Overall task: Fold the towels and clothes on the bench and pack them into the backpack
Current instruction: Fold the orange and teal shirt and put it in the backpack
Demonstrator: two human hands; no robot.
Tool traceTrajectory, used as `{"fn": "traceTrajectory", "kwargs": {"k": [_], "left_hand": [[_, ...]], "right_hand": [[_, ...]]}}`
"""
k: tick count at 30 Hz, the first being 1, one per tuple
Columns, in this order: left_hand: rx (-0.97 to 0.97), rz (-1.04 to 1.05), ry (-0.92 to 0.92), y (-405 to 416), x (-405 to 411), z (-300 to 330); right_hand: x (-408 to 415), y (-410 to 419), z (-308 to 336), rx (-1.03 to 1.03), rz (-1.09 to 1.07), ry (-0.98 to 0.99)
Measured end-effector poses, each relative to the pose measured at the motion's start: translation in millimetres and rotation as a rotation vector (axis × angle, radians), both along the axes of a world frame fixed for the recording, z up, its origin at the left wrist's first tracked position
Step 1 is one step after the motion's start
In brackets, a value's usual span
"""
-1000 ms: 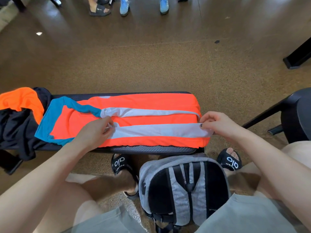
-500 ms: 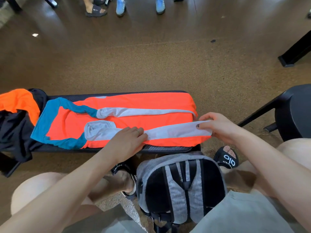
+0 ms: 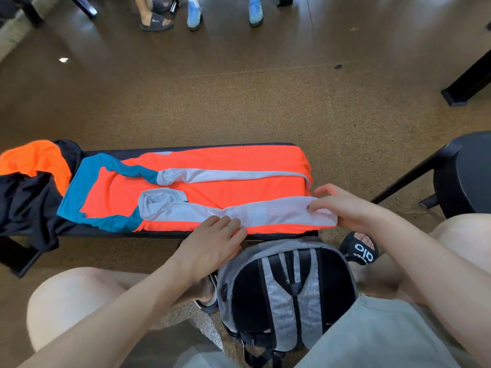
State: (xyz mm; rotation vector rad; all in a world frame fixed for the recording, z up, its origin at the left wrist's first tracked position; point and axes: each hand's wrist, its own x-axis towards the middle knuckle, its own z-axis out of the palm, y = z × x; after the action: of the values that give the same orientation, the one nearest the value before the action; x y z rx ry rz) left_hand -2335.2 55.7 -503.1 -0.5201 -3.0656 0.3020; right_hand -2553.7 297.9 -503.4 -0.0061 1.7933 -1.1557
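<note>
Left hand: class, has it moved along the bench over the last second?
Yes. The left hand slid rightward along the bench, from near the shirt's teal collar end to the middle of the near grey sleeve, closer to the right hand.

This looks like a gym or sports hall — a padded black bench [image 3: 170, 233] stands on a speckled brown rubber-like floor [image 3: 239, 102]. Other people's feet in blue trainers [image 3: 194, 15] and a slide sandal [image 3: 156, 22] wait nearby — beside dark equipment legs [image 3: 467, 83].

Black bench [image 3: 159, 233] w/ orange shirt [image 3: 239, 166] flat, black-orange clothes [image 3: 29, 197] at left end
</note>
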Motion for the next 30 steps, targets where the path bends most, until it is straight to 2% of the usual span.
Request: {"fn": "traceTrajectory", "kwargs": {"k": [2,5,11,15,19,22,26,30], "left_hand": [[0.005,0.026,0.002,10.4,-7.1,-3.4],[-0.017,0.085,-0.030,20.6,-16.4,-10.1],[0.058,0.162,-0.035,25.9,-21.2,-12.7],[0.077,0.160,-0.023,30.6,-27.7,-14.8],[0.129,0.076,-0.048,29.2,-26.8,-20.8],[0.163,0.077,-0.042,24.9,-23.7,-19.1],[0.240,0.175,0.008,20.8,-26.9,-14.1],[0.197,0.334,0.071,15.6,-33.3,-10.2]], "right_hand": [[0.9,3.1,-1.5,0.029,0.052,-0.016],[-0.7,4.2,-6.3,0.028,0.011,0.055],[0.3,1.2,-4.6,-0.076,-0.058,0.090],[0.9,0.5,-6.9,-0.015,0.027,0.179],[1.6,2.2,-10.9,0.170,0.160,0.397],[2.3,2.9,-14.6,0.189,0.207,0.470],[1.7,3.5,-13.7,0.188,0.218,0.501],[1.2,4.7,-13.3,0.172,0.219,0.456]]}}
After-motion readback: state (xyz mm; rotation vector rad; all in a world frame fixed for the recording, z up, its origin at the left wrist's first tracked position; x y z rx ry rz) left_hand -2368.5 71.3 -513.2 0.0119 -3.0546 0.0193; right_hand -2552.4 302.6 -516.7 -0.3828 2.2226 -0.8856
